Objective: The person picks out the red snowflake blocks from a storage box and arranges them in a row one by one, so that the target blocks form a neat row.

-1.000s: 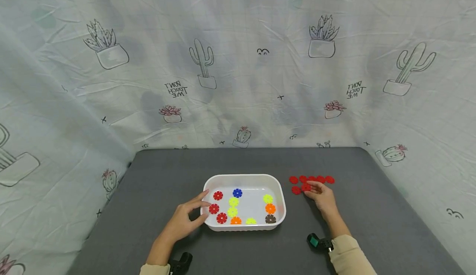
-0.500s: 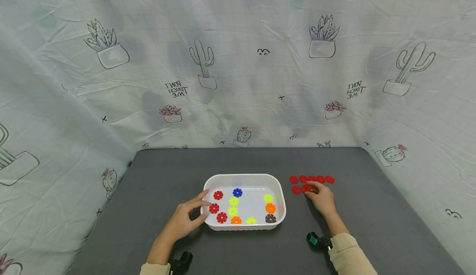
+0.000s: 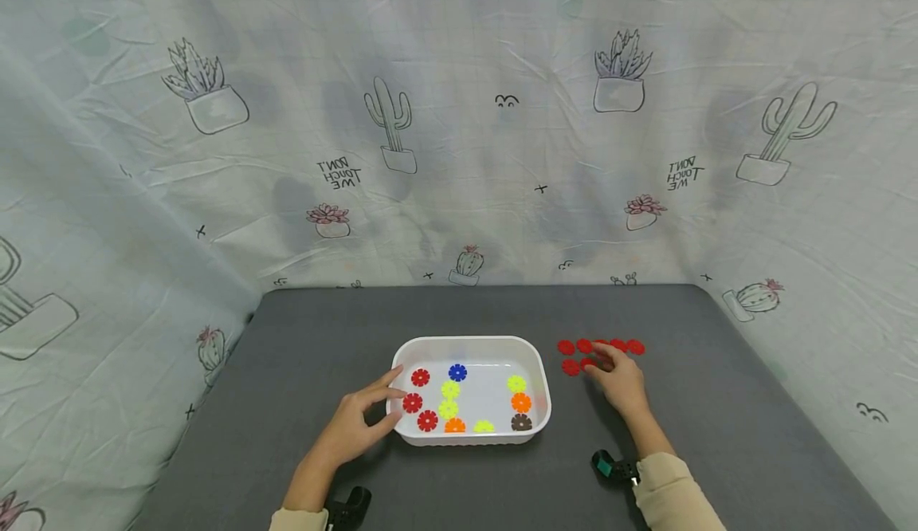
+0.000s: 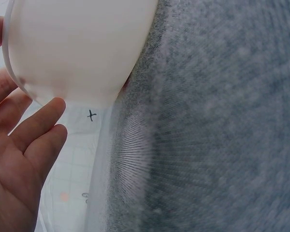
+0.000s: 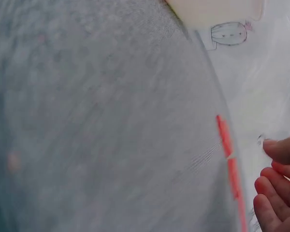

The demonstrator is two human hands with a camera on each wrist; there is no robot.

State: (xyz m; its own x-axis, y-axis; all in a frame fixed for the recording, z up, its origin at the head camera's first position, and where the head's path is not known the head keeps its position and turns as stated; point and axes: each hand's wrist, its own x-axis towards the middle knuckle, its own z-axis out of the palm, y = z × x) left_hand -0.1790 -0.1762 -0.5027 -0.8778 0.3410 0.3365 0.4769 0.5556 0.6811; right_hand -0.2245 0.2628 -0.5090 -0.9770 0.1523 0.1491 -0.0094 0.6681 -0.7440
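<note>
A white tray holds several notched plastic discs: red ones on its left, with blue, yellow, orange and brown ones elsewhere. My left hand rests at the tray's left rim with fairly straight fingers. In the left wrist view, two of its fingers lie by the outside wall. Right of the tray, my right hand hovers over red discs laid in two rows on the table. One red disc is partly covered by the thumb. The right wrist view shows a gap between thumb and fingers, with no disc visible in it.
The grey table backs onto a white curtain printed with cacti and other potted plants. Black devices are worn at both wrists, below the hands. Beige sleeves cover the forearms.
My right fingers have come away from the near-row red disc, which stays on the table, and have risen slightly. My left hand and the tray keep their places.
</note>
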